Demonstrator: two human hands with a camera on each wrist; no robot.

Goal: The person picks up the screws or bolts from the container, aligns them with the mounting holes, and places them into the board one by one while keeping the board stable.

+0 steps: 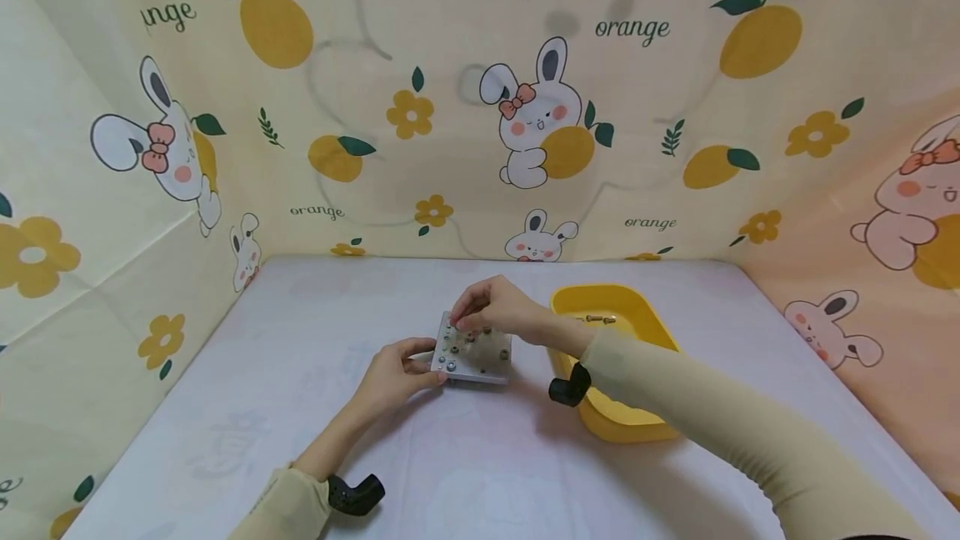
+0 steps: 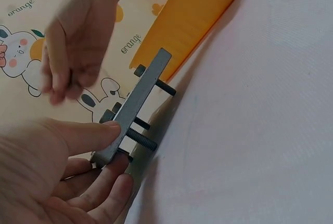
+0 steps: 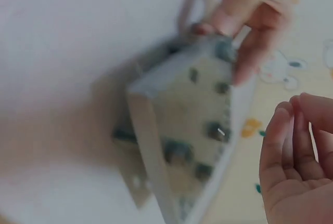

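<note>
Gripping a silver metal plate [image 1: 491,367] along its left edge, a person's left hand [image 1: 396,375] has its thumb on the near corner and its other fingers curled behind and beneath; the plate is just left of the middle of a white-covered table [image 1: 480,465]. Several socket-head screws [image 1: 454,349] stand up from the plate's top face; in the left wrist view their dark threaded shanks [image 2: 141,139] stick out below it, of uneven lengths; whether any shank touches the table cannot be told.

Poised over the plate's far left part is the right hand [image 1: 501,308], its fingers bent and its fingertips drawn together with the thumb; the left wrist view shows a gap between this hand and the plate; whether something small sits between the fingertips cannot be told.

To the right is a yellow plastic tray [image 1: 628,432] with rounded corners; a few small brass-coloured screws [image 1: 600,319] lie near its far end, and the right forearm in its beige sleeve [image 1: 712,411] crosses above it. Each wrist bears a black device; behind the table hangs a cream fabric backdrop [image 1: 465,15] printed with white rabbits, yellow fruit, flowers and the word "orange".
</note>
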